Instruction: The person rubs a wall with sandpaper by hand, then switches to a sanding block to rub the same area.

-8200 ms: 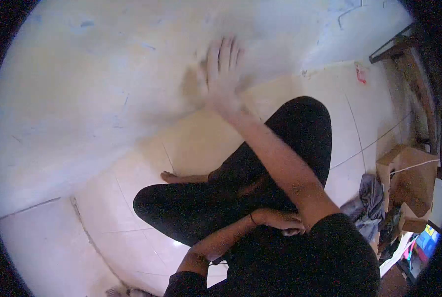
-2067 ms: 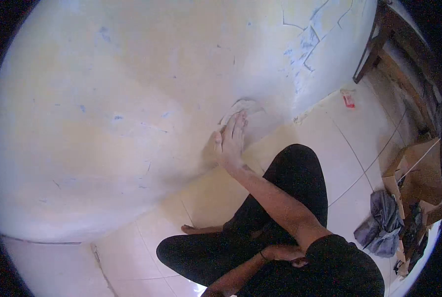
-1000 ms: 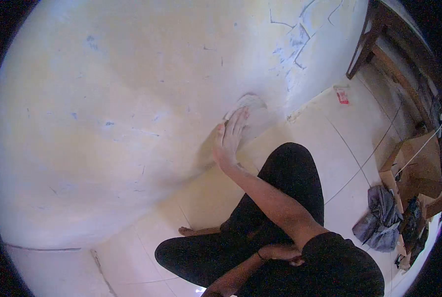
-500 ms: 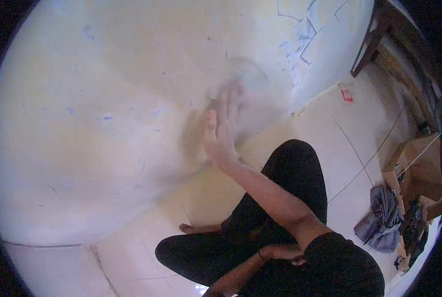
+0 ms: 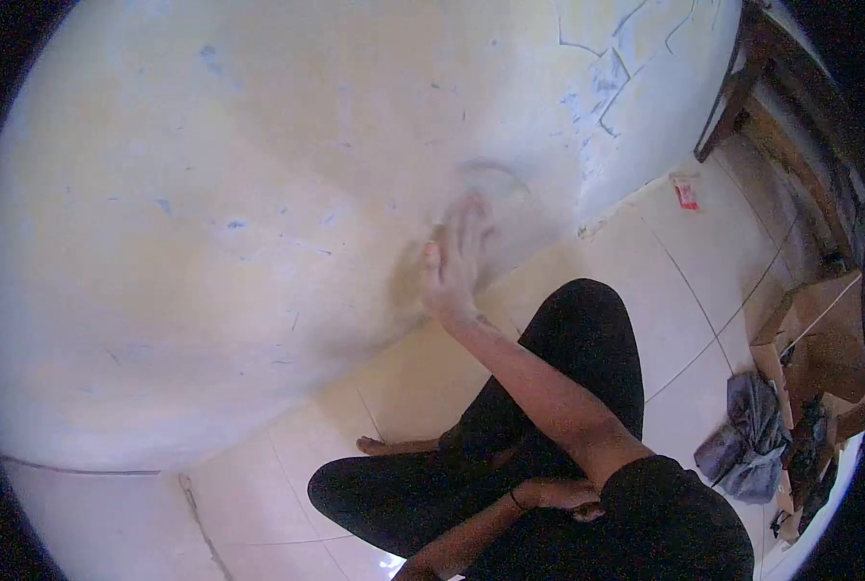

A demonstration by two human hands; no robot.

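My right hand (image 5: 456,261) reaches up to the pale, patchy wall (image 5: 287,145), palm towards it. Its fingers are stretched out and blurred at the tips, with the thumb apart on the left side. A faint curved mark shows on the wall just above the fingertips. Whether anything thin lies under the palm cannot be made out. Low in my lap rests my left hand (image 5: 558,494), a dark band at its wrist. The fingers of that hand are partly hidden near my black sleeve, and no object shows in it.
My bent legs in black trousers (image 5: 587,339) are on the tiled floor (image 5: 684,281). Peeling cracks (image 5: 607,82) mark the wall's upper right. A red and white packet (image 5: 685,192) lies near its base. At the right are a cardboard box (image 5: 829,320), a dark plastic bag (image 5: 747,441) and wooden furniture (image 5: 732,107).
The view has shifted slightly, so wall and floor sit a little lower and further right. My right hand stays at the wall, its fingers still blurred. My left hand remains in my lap.
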